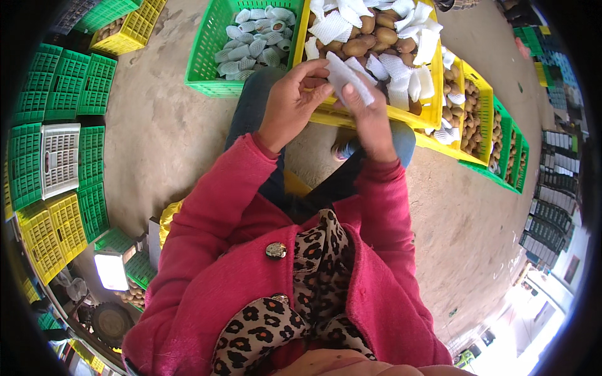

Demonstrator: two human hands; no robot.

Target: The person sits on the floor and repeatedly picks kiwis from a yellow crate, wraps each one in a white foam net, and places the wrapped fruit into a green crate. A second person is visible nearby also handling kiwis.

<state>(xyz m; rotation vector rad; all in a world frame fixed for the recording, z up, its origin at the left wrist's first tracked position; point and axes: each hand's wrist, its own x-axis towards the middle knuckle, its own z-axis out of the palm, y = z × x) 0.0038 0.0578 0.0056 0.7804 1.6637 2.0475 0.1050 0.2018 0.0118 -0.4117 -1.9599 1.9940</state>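
Observation:
My right hand (369, 115) grips a flattened white foam net sleeve (350, 81), its thumb pressed on the lower end. My left hand (298, 96) is beside the sleeve's upper end, fingers curled; whether they pinch it I cannot tell. Under and beyond my hands stands a yellow plastic crate (425, 121) of brown kiwifruit (356, 47), with many loose white foam sleeves (331, 27) strewn on top. To its left, a green plastic crate (211, 89) holds kiwifruit wrapped in foam sleeves (257, 47).
More yellow crates (487, 120) and green crates (519, 162) of kiwifruit run off to the right. Stacked green crates (66, 94), a white crate (61, 157) and yellow crates (54, 230) line the left side. My knees flank the near crate edges. A wheel (110, 324) shows at lower left.

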